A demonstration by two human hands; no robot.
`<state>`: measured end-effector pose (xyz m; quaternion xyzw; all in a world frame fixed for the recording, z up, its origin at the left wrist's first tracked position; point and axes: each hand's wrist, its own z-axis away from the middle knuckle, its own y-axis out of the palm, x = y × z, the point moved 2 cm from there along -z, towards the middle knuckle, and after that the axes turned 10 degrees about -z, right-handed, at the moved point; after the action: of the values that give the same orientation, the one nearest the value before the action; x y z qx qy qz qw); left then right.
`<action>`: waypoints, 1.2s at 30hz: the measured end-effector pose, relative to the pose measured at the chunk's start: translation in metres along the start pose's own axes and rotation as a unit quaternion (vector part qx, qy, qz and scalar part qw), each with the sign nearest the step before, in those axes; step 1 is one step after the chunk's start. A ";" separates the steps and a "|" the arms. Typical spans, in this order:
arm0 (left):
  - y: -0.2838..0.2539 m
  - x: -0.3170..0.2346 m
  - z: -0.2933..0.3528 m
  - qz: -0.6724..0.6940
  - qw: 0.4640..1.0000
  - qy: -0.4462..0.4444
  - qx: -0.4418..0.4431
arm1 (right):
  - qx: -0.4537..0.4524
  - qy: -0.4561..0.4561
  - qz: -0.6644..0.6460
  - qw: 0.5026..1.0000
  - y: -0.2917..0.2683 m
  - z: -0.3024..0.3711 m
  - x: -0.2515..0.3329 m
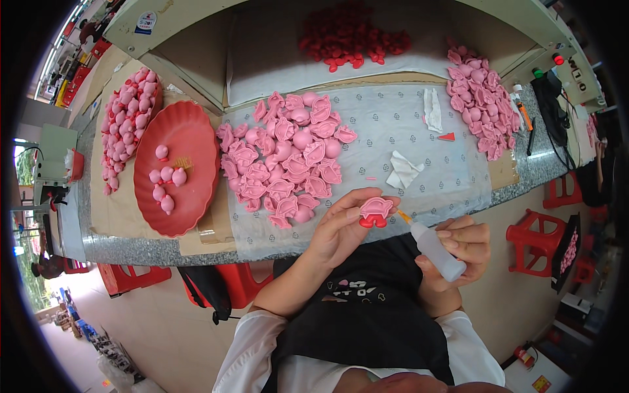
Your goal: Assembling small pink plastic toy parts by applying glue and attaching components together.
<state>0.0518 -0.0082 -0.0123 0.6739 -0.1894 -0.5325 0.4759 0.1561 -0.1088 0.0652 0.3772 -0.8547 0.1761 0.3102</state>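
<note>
My left hand [341, 226] holds a small pink toy figure with red feet [375, 211] just off the table's front edge. My right hand [462, 245] grips a translucent white squeeze bottle [436, 252] whose orange nozzle tip touches the figure's right side. Right behind the figure, on the table, lies a heap of pink toy parts [288, 154] on a clear plastic sheet [419, 124].
A red scalloped tray [193, 124] at the left holds a few pink pieces. More pink parts are piled at far left [124, 121] and far right [481, 101]; red parts [350, 36] sit at the back. White tissue scraps [403, 170] lie on the sheet. Red stools [540, 239] stand beside me.
</note>
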 end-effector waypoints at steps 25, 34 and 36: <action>0.001 0.000 0.002 -0.029 0.999 0.027 -0.021 | 0.031 0.008 0.015 0.999 0.004 0.003 0.000; 0.000 0.001 0.001 -0.048 0.998 0.037 -0.023 | 0.040 0.017 -0.008 0.999 0.005 0.002 0.002; 0.001 0.001 0.001 -0.048 0.998 0.040 -0.027 | 0.036 0.023 -0.005 0.999 0.004 0.002 0.002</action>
<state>0.0520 -0.0101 -0.0122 0.6898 -0.1226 -0.5325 0.4749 0.1513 -0.1085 0.0651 0.3880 -0.8388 0.2139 0.3163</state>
